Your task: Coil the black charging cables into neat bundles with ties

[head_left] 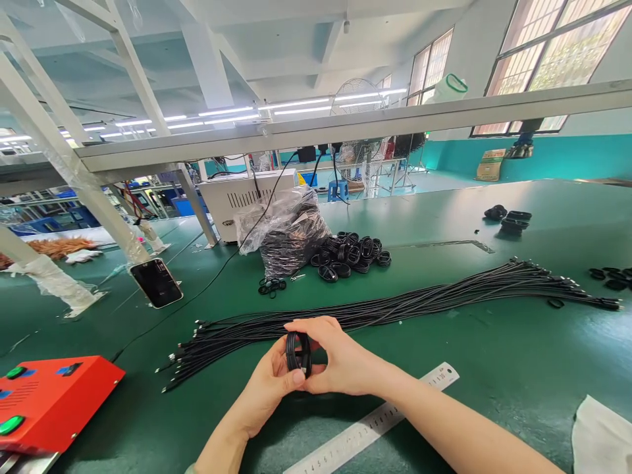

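Between my two hands is a coiled black cable (298, 353), wound into a small ring and held upright above the table. My left hand (276, 375) grips it from the left, with the thumb across its lower front. From the right, my right hand (333, 355) closes on the same coil, fingers over the top and thumb below. Just behind lies a long bundle of straight black cables (375, 315) with metal-tipped plugs at both ends. A steel ruler (365, 428) lies slanted below my right forearm, partly covered by it.
Coiled cables (348, 253) are heaped beside a clear plastic bag (291, 237). An orange-red machine (64, 401) with green buttons stands at left, near a phone (157, 283) leaning on a post. More black pieces (513, 222) sit at far right; a white cloth (602, 434) lies near right.
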`<action>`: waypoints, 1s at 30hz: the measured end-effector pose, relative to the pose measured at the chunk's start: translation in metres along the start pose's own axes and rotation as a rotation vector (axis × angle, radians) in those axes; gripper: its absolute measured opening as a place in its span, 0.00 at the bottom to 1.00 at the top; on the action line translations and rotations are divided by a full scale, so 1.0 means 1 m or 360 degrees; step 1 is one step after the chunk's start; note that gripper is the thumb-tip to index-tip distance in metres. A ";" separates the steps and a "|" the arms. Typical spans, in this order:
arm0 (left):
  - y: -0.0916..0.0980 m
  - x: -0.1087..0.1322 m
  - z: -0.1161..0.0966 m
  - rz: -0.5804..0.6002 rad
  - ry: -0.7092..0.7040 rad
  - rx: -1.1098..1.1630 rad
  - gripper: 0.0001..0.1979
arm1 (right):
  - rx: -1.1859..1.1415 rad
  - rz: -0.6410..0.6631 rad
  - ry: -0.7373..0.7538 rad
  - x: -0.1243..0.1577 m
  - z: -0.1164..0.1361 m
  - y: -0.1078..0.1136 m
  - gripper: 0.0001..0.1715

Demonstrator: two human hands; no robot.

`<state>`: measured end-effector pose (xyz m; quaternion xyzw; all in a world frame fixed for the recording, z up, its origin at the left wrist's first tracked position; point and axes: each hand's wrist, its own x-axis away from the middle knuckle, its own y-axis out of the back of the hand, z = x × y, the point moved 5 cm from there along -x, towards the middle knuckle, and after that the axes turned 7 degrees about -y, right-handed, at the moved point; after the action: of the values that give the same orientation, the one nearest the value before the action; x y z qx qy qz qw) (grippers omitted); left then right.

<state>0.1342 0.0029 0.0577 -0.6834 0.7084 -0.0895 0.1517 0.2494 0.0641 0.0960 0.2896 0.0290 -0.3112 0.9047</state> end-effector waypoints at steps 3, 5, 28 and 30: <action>0.003 0.001 0.002 0.0038 0.0019 0.0104 0.25 | 0.0047 -0.0057 0.0070 0.001 0.003 -0.001 0.46; 0.005 0.001 0.003 0.0045 0.0027 0.0183 0.22 | -0.0041 -0.0074 0.0033 0.002 0.002 -0.002 0.52; 0.006 -0.002 -0.002 -0.0255 0.0004 -0.0079 0.36 | -0.0080 0.0033 -0.0173 -0.002 -0.013 0.020 0.19; 0.005 -0.002 -0.003 -0.0232 -0.0008 -0.0080 0.35 | -0.0076 0.0021 -0.0158 -0.003 -0.011 0.020 0.05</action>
<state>0.1283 0.0045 0.0587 -0.7370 0.6585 -0.0810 0.1294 0.2602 0.0846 0.0973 0.2523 -0.0104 -0.3185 0.9137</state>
